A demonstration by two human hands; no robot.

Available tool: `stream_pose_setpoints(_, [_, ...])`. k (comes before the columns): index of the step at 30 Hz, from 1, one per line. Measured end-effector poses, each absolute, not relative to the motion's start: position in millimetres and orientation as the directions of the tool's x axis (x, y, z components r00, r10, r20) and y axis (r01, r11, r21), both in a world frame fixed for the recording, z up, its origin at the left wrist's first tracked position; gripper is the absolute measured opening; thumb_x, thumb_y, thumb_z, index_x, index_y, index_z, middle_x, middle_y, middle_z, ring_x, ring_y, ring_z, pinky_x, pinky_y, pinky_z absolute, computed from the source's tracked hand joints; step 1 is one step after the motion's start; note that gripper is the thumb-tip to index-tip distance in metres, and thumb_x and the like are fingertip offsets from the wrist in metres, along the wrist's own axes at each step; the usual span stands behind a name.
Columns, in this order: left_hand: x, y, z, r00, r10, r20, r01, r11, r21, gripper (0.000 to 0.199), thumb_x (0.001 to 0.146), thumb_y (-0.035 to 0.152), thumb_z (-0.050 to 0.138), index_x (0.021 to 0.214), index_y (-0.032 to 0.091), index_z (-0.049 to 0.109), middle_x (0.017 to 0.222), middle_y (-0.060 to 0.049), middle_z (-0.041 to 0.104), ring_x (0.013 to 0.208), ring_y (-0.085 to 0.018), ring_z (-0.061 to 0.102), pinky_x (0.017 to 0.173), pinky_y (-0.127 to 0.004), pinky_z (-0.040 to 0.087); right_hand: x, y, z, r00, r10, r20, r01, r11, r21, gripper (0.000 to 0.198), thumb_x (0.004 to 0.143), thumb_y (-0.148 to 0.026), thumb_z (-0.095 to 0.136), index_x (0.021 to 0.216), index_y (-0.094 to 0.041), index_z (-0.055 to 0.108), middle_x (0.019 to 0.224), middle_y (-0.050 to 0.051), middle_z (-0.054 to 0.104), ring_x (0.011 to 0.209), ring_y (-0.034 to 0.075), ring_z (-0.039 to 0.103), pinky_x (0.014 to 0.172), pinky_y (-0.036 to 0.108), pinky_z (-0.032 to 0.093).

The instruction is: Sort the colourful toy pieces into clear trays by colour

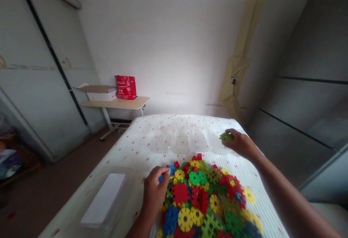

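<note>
- Here is the right hand (238, 143), out at the far right of the cloth, fingers pinched narrow on a green piece (226, 136).
- That green piece sits at the right end of a row of see-through containers (181, 140); whether it is touching them, one cannot tell from here.
- Over to the left hand (156, 183), nearer the person, at the left edge of the pile: thumb and fingers close together, with a blue piece (161, 178) showing between them.
- And what a pile (187, 196)! Red, yellow, green and blue plastic pieces, round ones and square ones, heaped at the near middle, some lying across others.
- A big red square piece (180, 193) lies on top, just right of the left hand; a yellow round piece (186, 219) lies nearer.
- Off to the near left, a see-through box (110, 220) with a white rectangle (104, 198) on it or in it.
- Beneath it all, a pale striped cloth (130, 147) with small red marks.
- Farther out, at the far left, a small table (140, 102) carries a white box (102, 95) and a red bag (125, 87), side by side.
</note>
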State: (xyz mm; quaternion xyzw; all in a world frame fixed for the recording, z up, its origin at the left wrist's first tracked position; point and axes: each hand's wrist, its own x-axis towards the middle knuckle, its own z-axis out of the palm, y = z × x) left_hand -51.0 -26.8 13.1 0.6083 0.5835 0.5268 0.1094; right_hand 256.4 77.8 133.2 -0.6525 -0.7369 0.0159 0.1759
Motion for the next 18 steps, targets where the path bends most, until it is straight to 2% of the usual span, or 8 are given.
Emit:
stream_pose_setpoints(2, [-52, -26, 13, -0.237, 0.831, 0.504, 0.596, -0.285, 0.75, 0.023, 0.082, 0.034, 0.05, 0.078, 0.019, 0.067, 0.076, -0.004, 0.07, 0.073, -0.018, 0.065, 0.067, -0.026, 0.052, 256, 105, 129, -0.087, 0.987, 0.138, 0.99, 0.101, -0.098, 0.044, 0.076, -0.038, 0.053, 0.115, -0.017, 0.053, 0.1, 0.011, 0.067, 0.089, 0.024, 0.063, 0.072, 0.03, 0.045])
stream_pose_setpoints(4, [-53, -26, 12, -0.234, 0.837, 0.495, 0.599, -0.277, 0.751, 0.024, 0.083, 0.035, 0.05, 0.077, 0.019, 0.067, 0.076, -0.004, 0.07, 0.073, -0.018, 0.065, 0.068, -0.027, 0.051, 251, 125, 121, -0.076, 0.995, 0.064, 0.996, 0.079, -0.037, 0.043, 0.074, -0.036, 0.055, 0.113, -0.017, 0.056, 0.103, 0.013, 0.067, 0.092, 0.026, 0.062, 0.072, 0.032, 0.045])
stream_pose_setpoints(11, [-54, -25, 10, -0.228, 0.864, 0.449, 0.585, -0.247, 0.772, 0.022, 0.082, 0.034, 0.05, 0.077, 0.019, 0.066, 0.077, -0.004, 0.07, 0.076, -0.018, 0.065, 0.069, -0.027, 0.05, 232, 155, 101, 0.033, 0.991, -0.131, 0.999, -0.032, 0.01, 0.039, 0.071, -0.032, 0.058, 0.103, -0.011, 0.064, 0.106, 0.02, 0.065, 0.095, 0.032, 0.062, 0.068, 0.037, 0.047])
stream_pose_setpoints(18, [-52, -26, 13, -0.231, 0.87, 0.435, 0.576, -0.238, 0.782, 0.021, 0.082, 0.032, 0.05, 0.078, 0.019, 0.066, 0.078, -0.003, 0.069, 0.077, -0.018, 0.064, 0.07, -0.026, 0.049, 226, 161, 101, 0.037, 0.979, -0.202, 0.998, -0.025, 0.059, 0.04, 0.076, -0.038, 0.061, 0.104, -0.009, 0.064, 0.108, 0.019, 0.064, 0.098, 0.03, 0.061, 0.074, 0.037, 0.049])
